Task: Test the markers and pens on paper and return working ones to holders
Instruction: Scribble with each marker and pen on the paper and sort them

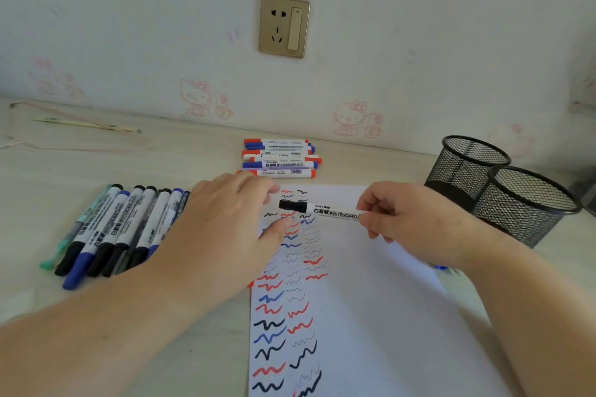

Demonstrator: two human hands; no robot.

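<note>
Marker: I see the black-capped whiteboard marker (pixel 322 209) lying crosswise over the paper (pixel 371 300), cap toward left hand (pixel 225 226).
Fingers: right hand (pixel 403 216) pinches the barrel's tail; left fingers relaxed, nearest the cap.

The right forearm (pixel 483 267) hides most of a blue pen (pixel 441 266).
</note>
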